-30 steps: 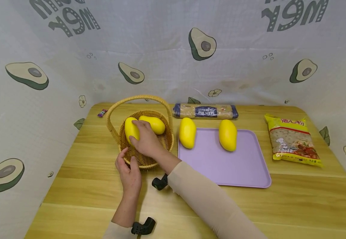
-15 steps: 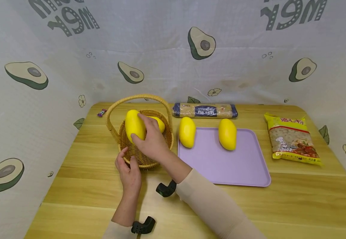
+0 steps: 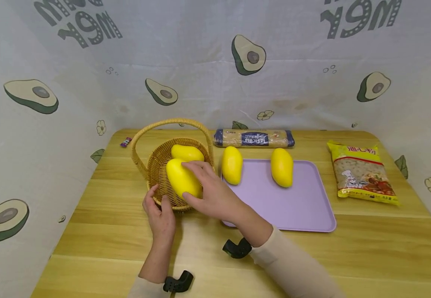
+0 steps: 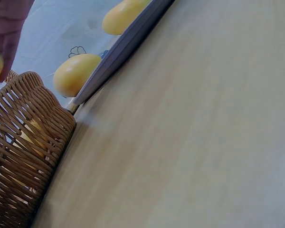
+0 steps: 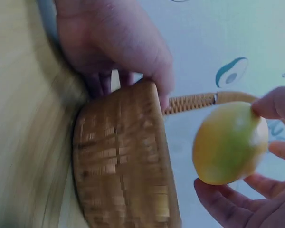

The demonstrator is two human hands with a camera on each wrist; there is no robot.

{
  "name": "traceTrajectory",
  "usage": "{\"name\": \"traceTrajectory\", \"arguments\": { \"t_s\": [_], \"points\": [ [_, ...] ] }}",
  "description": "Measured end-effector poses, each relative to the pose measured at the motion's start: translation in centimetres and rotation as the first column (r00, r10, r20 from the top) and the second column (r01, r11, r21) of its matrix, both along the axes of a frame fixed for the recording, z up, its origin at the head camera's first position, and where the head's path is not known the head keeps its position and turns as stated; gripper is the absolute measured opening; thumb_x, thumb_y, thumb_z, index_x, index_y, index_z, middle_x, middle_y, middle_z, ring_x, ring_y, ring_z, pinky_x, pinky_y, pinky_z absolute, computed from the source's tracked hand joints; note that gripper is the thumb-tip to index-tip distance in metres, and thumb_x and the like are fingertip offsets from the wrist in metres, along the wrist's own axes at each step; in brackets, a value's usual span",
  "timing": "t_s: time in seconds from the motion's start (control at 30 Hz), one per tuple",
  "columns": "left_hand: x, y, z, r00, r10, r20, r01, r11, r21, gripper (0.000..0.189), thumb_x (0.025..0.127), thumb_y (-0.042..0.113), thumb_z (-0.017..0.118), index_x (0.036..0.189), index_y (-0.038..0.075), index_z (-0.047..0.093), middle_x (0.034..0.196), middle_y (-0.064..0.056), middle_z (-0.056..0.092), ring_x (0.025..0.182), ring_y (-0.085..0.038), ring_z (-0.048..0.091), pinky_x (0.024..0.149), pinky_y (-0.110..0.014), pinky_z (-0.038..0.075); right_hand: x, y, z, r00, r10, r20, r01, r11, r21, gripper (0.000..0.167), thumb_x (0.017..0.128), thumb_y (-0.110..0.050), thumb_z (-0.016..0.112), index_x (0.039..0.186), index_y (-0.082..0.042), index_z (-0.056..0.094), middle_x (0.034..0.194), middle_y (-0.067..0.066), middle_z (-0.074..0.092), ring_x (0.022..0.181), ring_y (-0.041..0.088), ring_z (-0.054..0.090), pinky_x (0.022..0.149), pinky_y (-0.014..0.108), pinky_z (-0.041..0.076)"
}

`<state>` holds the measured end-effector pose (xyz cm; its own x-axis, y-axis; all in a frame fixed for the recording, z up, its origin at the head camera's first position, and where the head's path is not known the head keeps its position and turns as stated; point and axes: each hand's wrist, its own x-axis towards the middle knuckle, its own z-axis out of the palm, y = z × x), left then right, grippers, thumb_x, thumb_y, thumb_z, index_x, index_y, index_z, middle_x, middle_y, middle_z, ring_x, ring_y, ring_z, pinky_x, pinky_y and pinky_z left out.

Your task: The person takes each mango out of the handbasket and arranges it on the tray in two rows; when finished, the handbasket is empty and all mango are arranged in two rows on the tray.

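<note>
My right hand [image 3: 215, 192] holds a yellow mango [image 3: 181, 178] between thumb and fingers, above the near right part of a woven basket [image 3: 157, 174] with an arched handle. In the right wrist view that mango [image 5: 228, 142] is off the basket's rim, with fingertips on both sides of it. My left hand [image 3: 161, 217] holds the basket's near left side, its thumb at the rim in the right wrist view. A second mango [image 3: 187, 153] lies in the basket. On the purple tray [image 3: 286, 211] to the right are two more mangoes, one at its left corner [image 3: 232, 165] and one farther right [image 3: 282, 167].
Behind the tray lies a long pack of noodles [image 3: 254, 138]. A yellow printed food bag [image 3: 363, 173] is at the right of the wooden table [image 3: 99, 231]. A small purple wrapped candy [image 3: 126, 142] lies left of the basket. A patterned curtain [image 3: 200, 49] stands behind.
My right hand has lifted the mango from the basket's left part and carried it right and towards me. My left hand has stayed at the basket.
</note>
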<state>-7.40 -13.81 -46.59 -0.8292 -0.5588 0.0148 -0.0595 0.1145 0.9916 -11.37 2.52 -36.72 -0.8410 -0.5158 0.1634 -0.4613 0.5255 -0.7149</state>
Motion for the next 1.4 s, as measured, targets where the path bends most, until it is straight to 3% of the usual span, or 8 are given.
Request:
{"name": "traceTrajectory", "arguments": {
  "t_s": [0.2, 0.33, 0.43, 0.7, 1.0, 1.17, 1.4],
  "points": [
    [0.0, 0.0, -0.1, 1.0, -0.004, -0.014, 0.004, 1.0, 0.014, 0.041, 0.101, 0.013, 0.049, 0.142, 0.01, 0.047, 0.151, -0.014, 0.032, 0.148, -0.03, 0.026, 0.123, -0.053, 0.017, 1.1, 3.4, -0.3, 1.0, 0.003, -0.013, -0.002, 0.999, 0.05, 0.074, 0.093, -0.03, 0.073, 0.157, -0.023, 0.037, 0.158, 0.005, 0.037, 0.137, 0.027, 0.05, 0.108, 0.051, 0.047],
    [0.0, 0.0, 0.0, 1.0, 0.0, -0.012, 0.0, 1.0, 0.019, 0.041, 0.101, 0.013, 0.049, 0.142, 0.01, 0.047, 0.15, -0.014, 0.032, 0.148, -0.029, 0.026, 0.123, -0.052, 0.018, 1.3, 5.6, -0.9, 1.0, -0.016, 0.007, 0.016, 1.0, 0.015, 0.079, 0.093, -0.024, 0.074, 0.159, -0.02, 0.031, 0.16, 0.009, 0.035, 0.135, 0.03, 0.051, 0.102, 0.05, 0.051],
    [0.0, 0.0, 0.0, 1.0, 0.002, -0.015, -0.002, 1.0, 0.019, 0.041, 0.101, 0.012, 0.049, 0.142, 0.01, 0.047, 0.149, -0.014, 0.033, 0.148, -0.028, 0.027, 0.122, -0.051, 0.018, 1.1, 6.8, -1.3, 0.996, -0.072, 0.057, 0.073, 0.997, -0.021, 0.085, 0.092, -0.021, 0.074, 0.161, -0.019, 0.025, 0.161, 0.014, 0.033, 0.131, 0.034, 0.052, 0.097, 0.049, 0.054],
    [-0.1, -0.1, -0.1, 1.0, -0.013, -0.018, 0.014, 0.999, 0.037, 0.042, 0.102, 0.012, 0.047, 0.143, 0.01, 0.046, 0.15, -0.014, 0.031, 0.147, -0.029, 0.026, 0.122, -0.051, 0.019, -0.3, 8.8, -2.4, 0.934, -0.234, 0.27, 0.253, 0.967, -0.039, 0.099, 0.089, -0.027, 0.077, 0.165, -0.025, 0.012, 0.151, 0.019, 0.036, 0.126, 0.036, 0.052, 0.093, 0.046, 0.056],
    [-0.1, -0.2, -0.2, 1.0, -0.007, -0.022, 0.008, 0.999, 0.04, 0.042, 0.101, 0.012, 0.048, 0.143, 0.01, 0.047, 0.149, -0.014, 0.032, 0.146, -0.029, 0.027, 0.121, -0.051, 0.02, -0.7, 9.4, -2.6, 0.905, -0.28, 0.321, 0.257, 0.96, 0.114, 0.101, 0.086, -0.043, 0.079, 0.164, -0.022, 0.017, 0.141, 0.023, 0.037, 0.11, 0.034, 0.055, 0.075, 0.033, 0.052],
    [-0.1, -0.1, -0.2, 1.0, -0.01, -0.024, 0.011, 0.999, 0.05, 0.042, 0.101, 0.012, 0.048, 0.143, 0.009, 0.046, 0.149, -0.013, 0.031, 0.147, -0.029, 0.027, 0.121, -0.051, 0.02, -0.6, 9.2, -2.8, 0.907, -0.279, 0.317, 0.239, 0.958, 0.159, 0.102, 0.085, -0.045, 0.079, 0.162, -0.016, 0.02, 0.141, 0.024, 0.038, 0.101, 0.029, 0.055, 0.08, 0.036, 0.051],
    [-0.1, -0.1, -0.1, 1.0, 0.001, -0.027, 0.0, 0.999, 0.037, 0.041, 0.101, 0.011, 0.049, 0.142, 0.009, 0.047, 0.148, -0.014, 0.033, 0.146, -0.028, 0.028, 0.121, -0.051, 0.02, -0.6, 9.2, -3.3, 0.934, -0.242, 0.262, 0.191, 0.96, 0.207, 0.098, 0.084, -0.047, 0.078, 0.161, -0.017, 0.025, 0.14, 0.023, 0.046, 0.107, 0.029, 0.053, 0.087, 0.043, 0.051]
  ]
}}
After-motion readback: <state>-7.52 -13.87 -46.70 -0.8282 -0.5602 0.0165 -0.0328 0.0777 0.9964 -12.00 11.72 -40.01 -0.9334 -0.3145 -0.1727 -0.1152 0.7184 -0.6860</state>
